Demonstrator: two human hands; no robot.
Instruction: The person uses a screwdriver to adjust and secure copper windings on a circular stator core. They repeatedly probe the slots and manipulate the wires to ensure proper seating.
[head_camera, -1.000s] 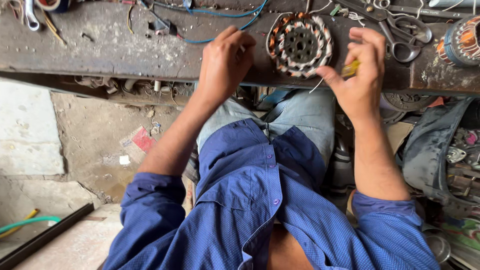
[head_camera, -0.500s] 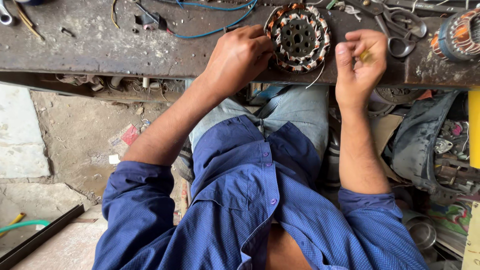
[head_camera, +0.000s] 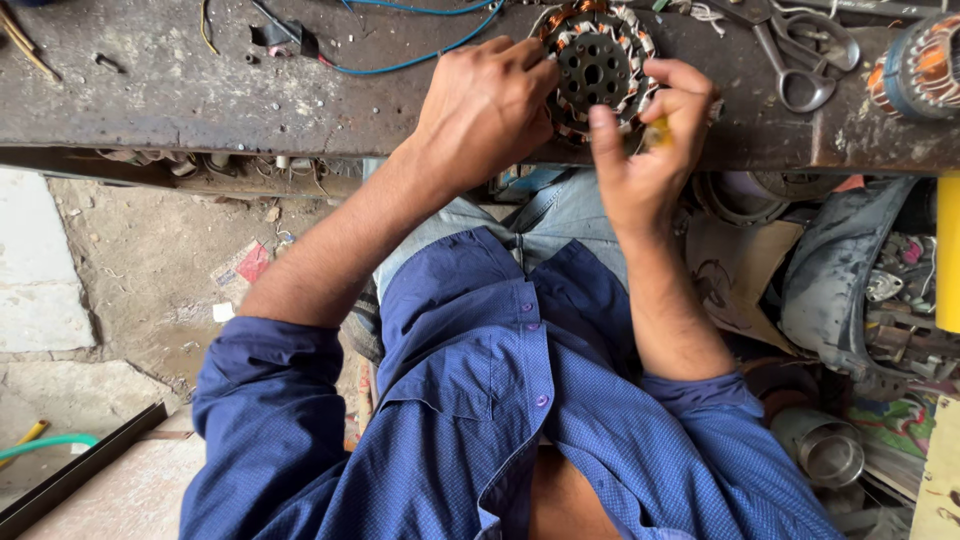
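A round motor stator (head_camera: 598, 68) with copper windings lies on the worn workbench (head_camera: 180, 95) near its front edge. My left hand (head_camera: 487, 105) rests on the stator's left rim and steadies it. My right hand (head_camera: 647, 150) sits at the stator's lower right, fingers curled around a small yellow piece (head_camera: 657, 132), with the thumb raised against the windings. Both forearms reach up from my blue shirt.
Scissors (head_camera: 800, 55) lie right of the stator, and a second wound stator (head_camera: 918, 65) sits at the bench's far right. A blue wire (head_camera: 420, 55) and small parts are at the back. Metal scrap, a tin and clutter fill the floor on the right.
Both hands have closed in on the stator. The right hand moved left and down from beside it to touch its lower right edge. The left hand stays on the rim.
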